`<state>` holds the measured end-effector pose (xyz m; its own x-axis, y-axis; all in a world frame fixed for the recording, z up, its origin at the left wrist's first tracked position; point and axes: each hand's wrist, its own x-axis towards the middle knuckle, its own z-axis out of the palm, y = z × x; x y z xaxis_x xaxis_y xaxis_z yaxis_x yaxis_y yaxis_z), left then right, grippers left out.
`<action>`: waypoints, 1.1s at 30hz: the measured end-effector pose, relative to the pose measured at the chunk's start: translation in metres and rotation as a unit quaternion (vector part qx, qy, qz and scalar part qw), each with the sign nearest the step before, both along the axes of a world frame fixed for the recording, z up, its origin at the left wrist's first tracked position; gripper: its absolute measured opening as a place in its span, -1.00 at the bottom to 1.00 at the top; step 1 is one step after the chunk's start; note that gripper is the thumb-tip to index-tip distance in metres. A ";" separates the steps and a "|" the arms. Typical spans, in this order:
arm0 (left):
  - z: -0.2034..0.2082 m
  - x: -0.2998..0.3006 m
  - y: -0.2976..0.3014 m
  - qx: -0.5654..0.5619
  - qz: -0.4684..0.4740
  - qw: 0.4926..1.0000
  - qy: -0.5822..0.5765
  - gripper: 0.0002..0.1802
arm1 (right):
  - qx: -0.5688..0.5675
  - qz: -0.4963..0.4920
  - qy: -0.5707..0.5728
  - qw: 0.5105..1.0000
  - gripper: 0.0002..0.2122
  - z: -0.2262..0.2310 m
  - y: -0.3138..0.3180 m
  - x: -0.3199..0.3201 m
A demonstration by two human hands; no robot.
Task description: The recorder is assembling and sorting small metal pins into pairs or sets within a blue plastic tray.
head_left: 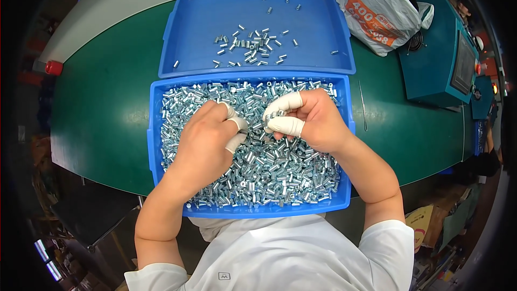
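Observation:
A blue tray [267, 211] right in front of me is filled with small silvery metal cylinders that look like rivet nuts [269, 175]. Over the middle of this heap, my right hand [320, 121] pinches several rivet nuts [275, 115] between thumb and fingers. White finger cots cover its thumb and index finger. My left hand [204, 134] is just to the left, its cot-covered fingers bent together low over the heap. What its fingertips hold, if anything, is hidden. Behind, a second blue tray [215, 13] has a loose cluster of rivet nuts [253, 48] on its floor.
Both trays lie on a green tabletop [107, 118]. At the back right are a white plastic bag [377, 13] and a teal machine [431, 54] with a screen. A thin metal rod [363, 105] lies right of the trays. A red knob-like object [53, 68] sits at the far left edge.

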<state>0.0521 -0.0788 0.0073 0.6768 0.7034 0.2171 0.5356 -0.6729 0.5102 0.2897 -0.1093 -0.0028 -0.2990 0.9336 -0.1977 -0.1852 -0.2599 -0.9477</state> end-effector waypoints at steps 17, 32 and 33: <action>0.002 0.000 -0.010 -0.415 0.029 0.865 -0.281 -0.76 | 0.109 0.021 -0.085 0.990 -0.89 0.002 -0.009 -0.009; 0.012 -0.008 -0.006 -0.369 -0.023 0.897 -0.242 -0.80 | 0.204 0.029 -0.120 0.971 -0.82 0.010 -0.014 -0.008; 0.011 -0.007 -0.006 -0.328 -0.034 0.912 -0.245 -0.78 | 0.200 0.031 -0.119 0.972 -0.82 0.009 -0.014 -0.008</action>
<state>0.0449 -0.0844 0.0179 0.6590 0.7502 0.0535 0.1038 -0.1611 0.9815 0.2822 -0.1229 0.0065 -0.3483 0.9312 0.1075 0.0565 0.1353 -0.9892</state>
